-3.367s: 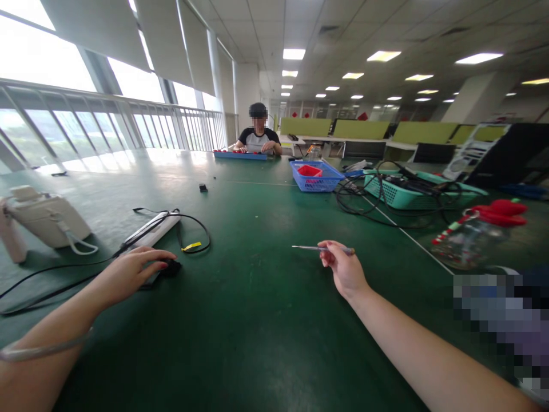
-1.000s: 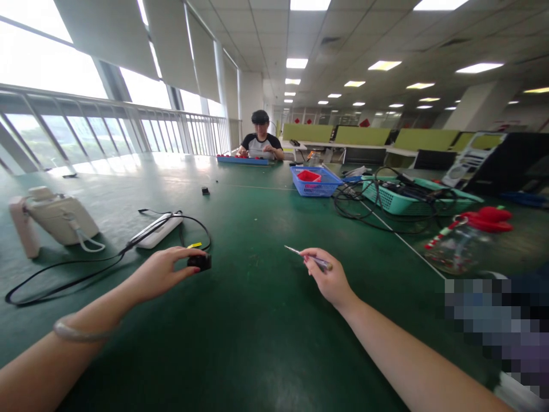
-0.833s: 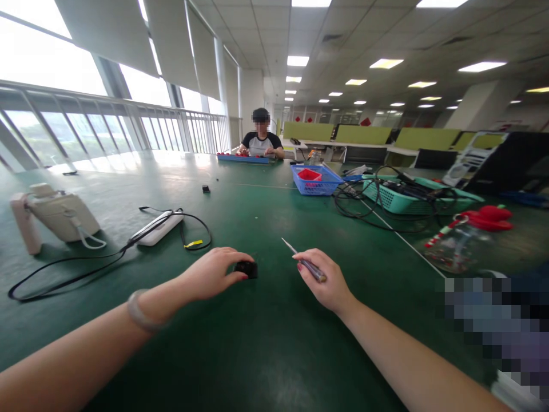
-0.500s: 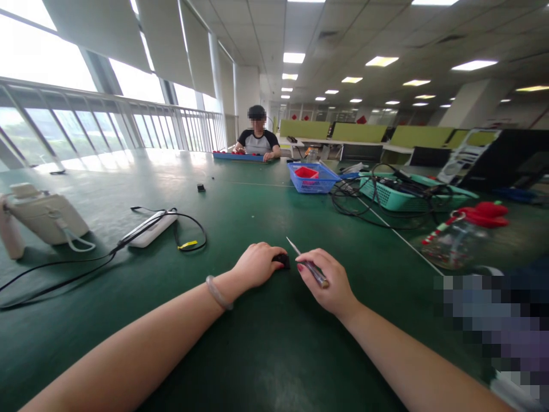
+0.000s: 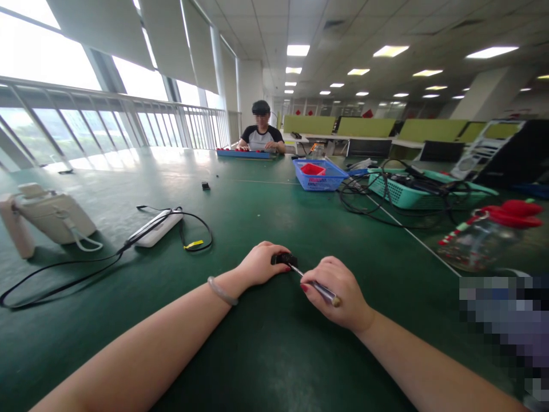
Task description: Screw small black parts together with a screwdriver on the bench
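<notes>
My left hand (image 5: 261, 264), with a pale bangle on its wrist, grips a small black block-like part (image 5: 285, 259) against the table, thumb in front and fingers behind. Its exact kind is too small to make out. In my right hand (image 5: 337, 292) is a slim screwdriver (image 5: 325, 292) with a shiny handle and a thin metal shaft. The shaft points left, and its tip meets the near side of the black part beside my left thumb; whether it sits in a hole cannot be seen.
On the green table (image 5: 240, 343) are a white power bank (image 5: 158, 228) with black cable, a beige bag (image 5: 55, 214), a blue basket (image 5: 319, 180), a teal basket (image 5: 398, 194) of cables and a red-lidded jar (image 5: 484, 240). Another person (image 5: 261, 134) sits across, behind a blue tray (image 5: 242, 154).
The screwdriver's tip has come down from above the table onto the black part. My right hand has turned slightly, and the view has shifted a little to the right.
</notes>
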